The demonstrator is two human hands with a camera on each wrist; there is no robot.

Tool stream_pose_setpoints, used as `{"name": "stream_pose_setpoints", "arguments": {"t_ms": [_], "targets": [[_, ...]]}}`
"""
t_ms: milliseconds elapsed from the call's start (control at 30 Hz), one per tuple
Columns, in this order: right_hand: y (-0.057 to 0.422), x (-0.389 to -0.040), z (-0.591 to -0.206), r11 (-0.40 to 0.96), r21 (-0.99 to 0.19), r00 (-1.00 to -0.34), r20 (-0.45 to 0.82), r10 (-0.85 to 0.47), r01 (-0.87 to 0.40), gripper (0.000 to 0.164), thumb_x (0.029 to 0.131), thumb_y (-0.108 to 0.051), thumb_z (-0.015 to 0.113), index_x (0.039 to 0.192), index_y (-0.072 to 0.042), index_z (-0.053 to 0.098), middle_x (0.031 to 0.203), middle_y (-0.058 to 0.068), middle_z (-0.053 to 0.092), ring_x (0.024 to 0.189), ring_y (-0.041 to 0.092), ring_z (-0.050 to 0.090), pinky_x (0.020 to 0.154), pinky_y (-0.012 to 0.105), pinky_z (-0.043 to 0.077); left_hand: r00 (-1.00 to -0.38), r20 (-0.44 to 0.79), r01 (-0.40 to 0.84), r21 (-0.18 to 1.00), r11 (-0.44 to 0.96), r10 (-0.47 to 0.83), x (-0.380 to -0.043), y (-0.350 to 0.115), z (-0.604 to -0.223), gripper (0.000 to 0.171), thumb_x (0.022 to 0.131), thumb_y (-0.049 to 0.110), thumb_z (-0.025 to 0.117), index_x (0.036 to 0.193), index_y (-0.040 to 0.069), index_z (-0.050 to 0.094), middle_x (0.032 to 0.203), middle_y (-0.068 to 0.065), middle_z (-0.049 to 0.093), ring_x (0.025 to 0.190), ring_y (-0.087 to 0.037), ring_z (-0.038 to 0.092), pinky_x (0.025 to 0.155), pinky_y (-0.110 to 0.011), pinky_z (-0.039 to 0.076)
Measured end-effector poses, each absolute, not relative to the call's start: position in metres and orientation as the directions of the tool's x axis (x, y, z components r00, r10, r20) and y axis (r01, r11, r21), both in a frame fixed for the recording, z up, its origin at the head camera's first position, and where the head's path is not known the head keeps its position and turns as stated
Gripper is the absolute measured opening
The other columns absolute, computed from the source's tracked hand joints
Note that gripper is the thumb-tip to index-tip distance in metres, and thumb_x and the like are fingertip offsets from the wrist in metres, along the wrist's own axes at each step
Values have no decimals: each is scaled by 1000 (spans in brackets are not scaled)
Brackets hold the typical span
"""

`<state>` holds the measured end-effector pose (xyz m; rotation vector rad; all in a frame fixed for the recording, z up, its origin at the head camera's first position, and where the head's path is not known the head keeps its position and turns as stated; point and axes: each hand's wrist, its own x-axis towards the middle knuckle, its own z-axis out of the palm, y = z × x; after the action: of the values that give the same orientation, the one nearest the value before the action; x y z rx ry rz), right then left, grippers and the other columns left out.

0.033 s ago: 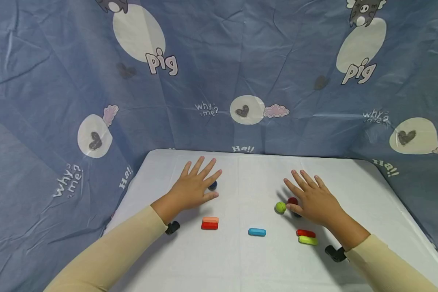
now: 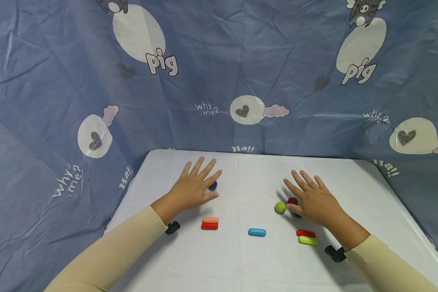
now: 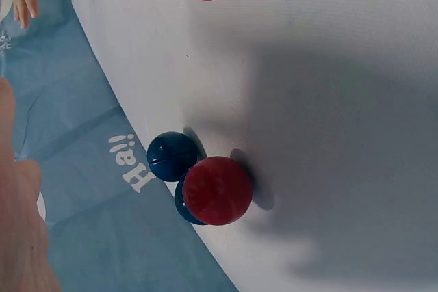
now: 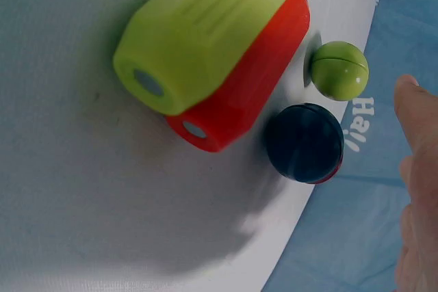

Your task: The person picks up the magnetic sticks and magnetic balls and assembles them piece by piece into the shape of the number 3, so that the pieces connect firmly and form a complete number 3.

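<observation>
- The head view shows the left hand (image 2: pixel 191 190) palm down over the tabletop (image 2: pixel 237 263), fingers spread and thumb apart; the left wrist view catches only a blurred edge of it
- The right hand (image 2: pixel 315 205) is likewise spread, palm down, in the head view; its own wrist view shows just part of it at the edge
- From the head, one blue ball (image 2: pixel 213 186) peeks out between left thumb and forefinger, while the left wrist view reveals two blue balls (image 3: pixel 171 156) and a red ball (image 3: pixel 217 191) overlapping one of them
- Near the right thumb, the head view shows a green ball (image 2: pixel 280 207) and a maroon ball (image 2: pixel 293 200), with a dark blue ball mostly hidden; the right wrist view turns this round, the dark blue ball (image 4: pixel 304 143) covering all but a red sliver
- On the tabletop, the head view alone gives a blue rod (image 2: pixel 257 232) between two side-by-side pairs: orange rod (image 2: pixel 210 220) with red rod (image 2: pixel 209 226), and red rod with yellow-green rod (image 2: pixel 308 240)
- Grey end discs on the yellow-green, right-hand red and orange rods show only in the wrist views
</observation>
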<state>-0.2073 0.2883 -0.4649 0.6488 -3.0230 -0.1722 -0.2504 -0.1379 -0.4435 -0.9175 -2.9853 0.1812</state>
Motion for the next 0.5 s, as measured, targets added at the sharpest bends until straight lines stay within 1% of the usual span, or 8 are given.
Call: {"name": "stream_pose_setpoints", "arguments": {"t_ms": [133, 367, 500], "targets": [[288, -207, -464, 907, 113, -912, 22, -410, -405, 86, 96, -61, 65, 166, -26, 29, 175, 15, 17, 161, 42, 13, 124, 69, 12, -826, -27, 562, -111, 820, 563, -250, -137, -443, 80, 101, 76, 33, 168, 36, 15, 177, 1, -11, 162, -37, -13, 125, -69, 3], [289, -206, -471, 915, 109, -919, 33, -394, -388, 88, 95, -63, 66, 166, -26, 30, 174, 14, 19, 160, 43, 14, 124, 69, 14, -836, -17, 546, -125, 828, 549, -249, -139, -445, 79, 102, 71, 42, 168, 36, 16, 177, 0, -7, 163, -38, -6, 125, -69, 5], [289, -205, -476, 924, 94, -927, 21, -373, -370, 88, 95, -66, 64, 166, -28, 30, 175, 14, 18, 161, 42, 12, 124, 69, 11, -839, -16, 540, -149, 828, 545, -248, -140, -447, 80, 102, 73, 41, 168, 37, 16, 177, -1, -7, 163, -38, -6, 125, -69, 6]]}}
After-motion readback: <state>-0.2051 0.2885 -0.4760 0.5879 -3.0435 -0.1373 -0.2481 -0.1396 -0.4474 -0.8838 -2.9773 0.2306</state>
